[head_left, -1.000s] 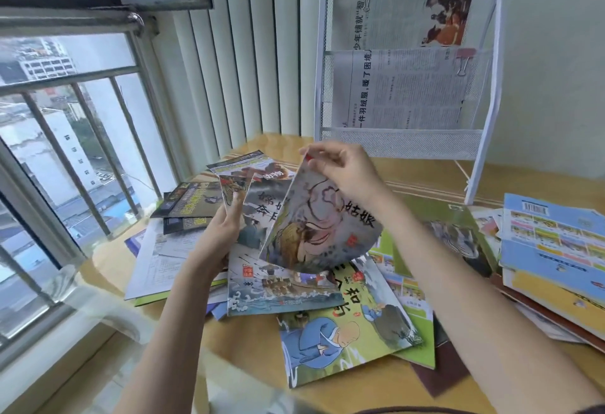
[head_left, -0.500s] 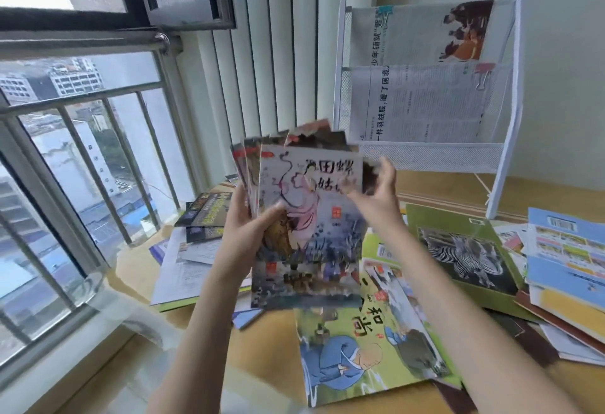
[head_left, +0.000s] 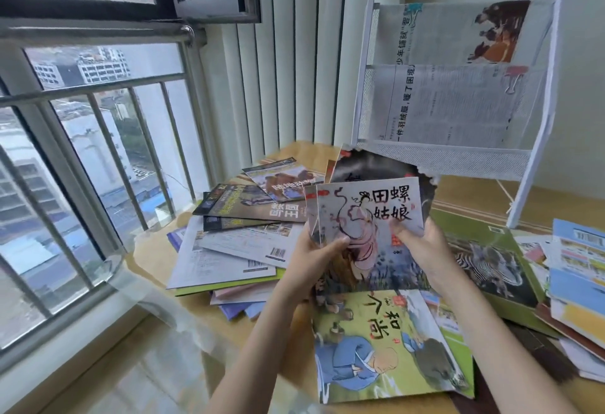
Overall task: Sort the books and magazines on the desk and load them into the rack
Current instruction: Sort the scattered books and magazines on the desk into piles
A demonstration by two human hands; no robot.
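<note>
Glossy, thin picture books make up the fanned bundle (head_left: 366,217) held upright over the middle of the pale wooden desk (head_left: 154,249), the left hand (head_left: 319,256) gripping its left edge with thumb across the front cover and the right hand (head_left: 422,246) pinching its right edge. Beneath it lies a green-covered picture book with a blue-robed monk (head_left: 386,348), magazines (head_left: 248,207) sprawl to the left, and the white metal mesh rack (head_left: 458,161) stands at the far right with newspapers (head_left: 451,105) in its tiers.
</note>
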